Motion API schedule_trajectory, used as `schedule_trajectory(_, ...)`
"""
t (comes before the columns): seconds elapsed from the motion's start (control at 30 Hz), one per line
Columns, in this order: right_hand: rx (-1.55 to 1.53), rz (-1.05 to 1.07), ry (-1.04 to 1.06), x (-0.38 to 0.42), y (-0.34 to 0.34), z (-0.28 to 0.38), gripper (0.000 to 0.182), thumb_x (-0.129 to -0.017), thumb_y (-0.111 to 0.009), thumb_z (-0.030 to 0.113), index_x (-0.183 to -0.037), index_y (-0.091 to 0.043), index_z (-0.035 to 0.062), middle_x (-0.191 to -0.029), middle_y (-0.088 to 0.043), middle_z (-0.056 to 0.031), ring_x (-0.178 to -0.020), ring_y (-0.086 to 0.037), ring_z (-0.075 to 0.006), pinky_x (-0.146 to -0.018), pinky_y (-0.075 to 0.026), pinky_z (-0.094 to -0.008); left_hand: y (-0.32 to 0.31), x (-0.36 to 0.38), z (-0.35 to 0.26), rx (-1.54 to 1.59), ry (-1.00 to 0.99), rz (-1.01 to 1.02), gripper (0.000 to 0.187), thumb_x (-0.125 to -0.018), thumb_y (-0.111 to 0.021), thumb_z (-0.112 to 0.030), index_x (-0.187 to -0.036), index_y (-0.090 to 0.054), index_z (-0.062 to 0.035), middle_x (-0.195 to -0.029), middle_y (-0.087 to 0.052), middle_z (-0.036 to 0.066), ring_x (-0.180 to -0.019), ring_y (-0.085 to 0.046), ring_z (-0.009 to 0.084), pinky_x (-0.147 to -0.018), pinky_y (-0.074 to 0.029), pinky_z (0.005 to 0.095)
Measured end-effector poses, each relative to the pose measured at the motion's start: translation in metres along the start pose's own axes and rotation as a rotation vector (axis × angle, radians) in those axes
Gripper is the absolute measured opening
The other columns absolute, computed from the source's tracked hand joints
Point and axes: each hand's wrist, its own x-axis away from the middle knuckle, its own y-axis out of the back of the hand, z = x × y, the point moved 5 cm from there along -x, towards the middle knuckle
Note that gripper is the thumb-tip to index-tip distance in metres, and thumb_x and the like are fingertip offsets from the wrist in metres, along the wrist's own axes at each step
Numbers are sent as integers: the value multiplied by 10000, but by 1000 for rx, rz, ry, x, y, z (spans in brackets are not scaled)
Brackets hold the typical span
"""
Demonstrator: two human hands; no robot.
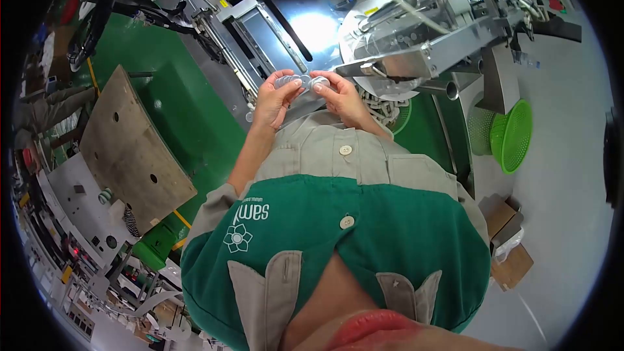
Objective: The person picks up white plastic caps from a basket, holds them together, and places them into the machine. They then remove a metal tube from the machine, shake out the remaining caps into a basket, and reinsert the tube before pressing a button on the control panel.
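Close in front of my body, both hands meet at the edge of the metal machine [286, 39]. Between the thumb and fingers of my left hand [270, 99] is a short row of small translucent round pieces [284, 81]. My right hand [346, 99] pinches similar translucent round pieces [318, 82], close against those in the left. They look like thin clear discs or caps; their exact kind is too small to make out. Fingers partly cover the pieces in both hands.
A clear round bowl [374, 39] sits on the machine beyond my right hand, below a metal arm [422, 62]. A basket of whitish pieces [383, 109] is beneath. Green baskets [512, 135] stand right; a wooden board [130, 149] lies left.
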Motion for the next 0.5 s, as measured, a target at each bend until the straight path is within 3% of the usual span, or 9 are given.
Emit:
schedule_trajectory(0.2, 213, 30, -83, 26, 44, -17, 272, -895, -601, 189, -1130, -587, 52, -734, -516, 72, -497, -333, 10, -419, -229, -171, -17, 23, 44, -52, -53, 4, 308, -801, -672, 25, -1070, -522, 3, -909, -627, 104, -816, -646, 161, -764, -563, 253)
schedule_trajectory(0.33, 245, 98, -223, 50, 101, -25, 261, -880, -616, 214, -1085, -615, 52, -714, -494, 75, -509, -334, 2, -428, -235, -180, -4, 41, 77, 94, -144, -146, 292, -820, -640, 33, -1077, -503, 45, -995, -613, 160, -924, -643, 230, -810, -568, 294)
schedule_trajectory(0.37, 331, 89, -234, 54, 118, -29, 275, -861, -625, 202, -1074, -611, 28, -776, -560, 30, -593, -442, -33, -504, -346, -198, 6, 44, 89, 112, -158, -170, 295, -833, -621, 31, -1094, -485, 58, -1023, -602, 178, -984, -626, 267, -859, -551, 325)
schedule_trajectory(0.47, 661, 39, -191, 52, 163, -51, 277, -835, -627, 176, -1054, -611, 6, -867, -618, -23, -736, -539, -99, -667, -437, -248, 23, 55, 125, 219, -144, -203, 283, -841, -612, 18, -1092, -486, 55, -1029, -602, 179, -1000, -619, 274, -889, -538, 350)
schedule_trajectory(0.5, 644, -4, -224, 44, 184, -70, 291, -814, -623, 166, -1045, -609, -9, -924, -639, -66, -866, -570, -150, -800, -439, -293, 23, 60, 135, 251, -131, -213, 280, -845, -606, 12, -1095, -486, 54, -1028, -604, 179, -1013, -613, 282, -911, -525, 370)
